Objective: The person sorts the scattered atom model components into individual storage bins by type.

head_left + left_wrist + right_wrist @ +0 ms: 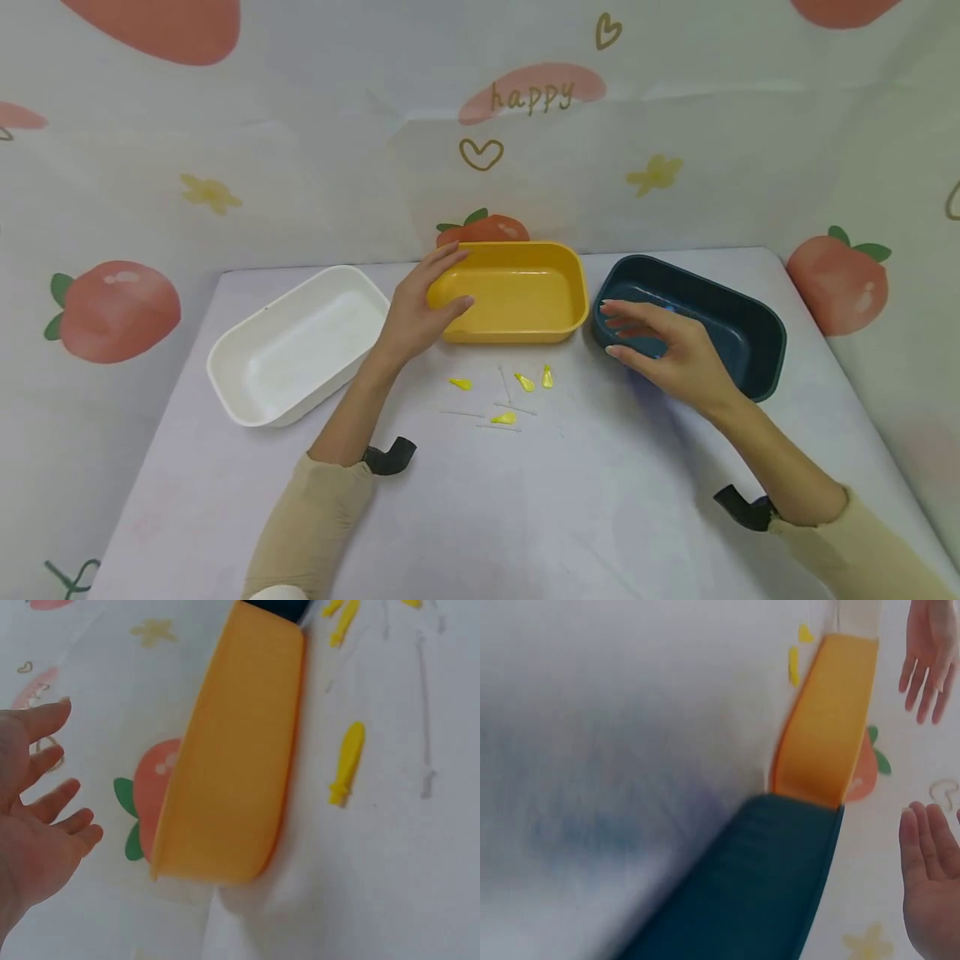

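Note:
My left hand (423, 304) hovers by the left end of the yellow tray (510, 337), fingers spread and holding nothing. My right hand (671, 350) is over the near left part of the dark blue tray (765, 350), its fingers loosely bent with a gap to the thumb, and it holds nothing. Several small yellow pieces (504, 418), each with a rounded body and a narrow knobbed end, lie on the table before the yellow tray. Among them are several thin pale sticks (515, 409). In the left wrist view, one yellow piece (347, 763) lies beside a stick (424, 712).
A white tray (225, 367) stands at the left, angled. All three trays sit along the back of the white table (525, 517). Behind them hangs a printed cloth (337, 167). Part of the blue tray's inside is hidden by my right hand; a small bright blue spot (670, 309) shows there.

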A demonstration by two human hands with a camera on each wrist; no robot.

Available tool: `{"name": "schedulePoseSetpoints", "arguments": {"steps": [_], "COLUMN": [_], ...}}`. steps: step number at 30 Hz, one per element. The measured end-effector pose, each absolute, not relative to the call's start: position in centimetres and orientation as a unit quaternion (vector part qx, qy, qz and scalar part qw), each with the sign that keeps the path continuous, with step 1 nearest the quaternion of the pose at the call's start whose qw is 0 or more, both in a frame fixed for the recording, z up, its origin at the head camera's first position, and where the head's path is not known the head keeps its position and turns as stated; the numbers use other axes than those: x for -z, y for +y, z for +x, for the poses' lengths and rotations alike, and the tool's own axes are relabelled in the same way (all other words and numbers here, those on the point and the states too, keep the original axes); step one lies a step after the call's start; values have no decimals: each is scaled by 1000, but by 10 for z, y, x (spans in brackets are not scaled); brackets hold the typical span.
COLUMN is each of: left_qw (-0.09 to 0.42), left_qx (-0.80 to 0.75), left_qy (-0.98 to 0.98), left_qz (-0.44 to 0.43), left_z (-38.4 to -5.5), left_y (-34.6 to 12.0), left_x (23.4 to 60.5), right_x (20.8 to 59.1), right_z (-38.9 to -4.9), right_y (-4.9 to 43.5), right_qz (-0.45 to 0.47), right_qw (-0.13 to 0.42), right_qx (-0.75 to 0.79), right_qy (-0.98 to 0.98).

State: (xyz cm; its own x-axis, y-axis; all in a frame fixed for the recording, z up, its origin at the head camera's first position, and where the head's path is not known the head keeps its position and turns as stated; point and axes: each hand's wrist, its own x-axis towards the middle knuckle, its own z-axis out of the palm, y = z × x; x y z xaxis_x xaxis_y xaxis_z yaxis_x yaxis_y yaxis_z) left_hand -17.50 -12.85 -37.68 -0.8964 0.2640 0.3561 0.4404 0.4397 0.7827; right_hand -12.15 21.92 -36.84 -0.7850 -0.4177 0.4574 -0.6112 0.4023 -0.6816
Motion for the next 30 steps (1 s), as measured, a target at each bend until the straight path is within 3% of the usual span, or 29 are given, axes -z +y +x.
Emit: {"name": "schedulePoseSetpoints", "arguments": {"steps": [8, 20, 30], "left_qw": [46, 40, -22], "left_qx": [475, 477, 488], "left_qy": [-865, -870, -868], "left_qz": [-154, -118, -83], "left_z": [-168, -165, -165], "left_y": [-136, -142, -148], "left_x": [391, 412, 422], "right_x": [393, 409, 427], "right_z": [-120, -117, -121], "right_y": [206, 183, 176], "right_qz": [312, 304, 272], "right_qw": [52, -18, -56], "right_qx": [-446, -450, -452], "right_qy": [-837, -840, -848]}}
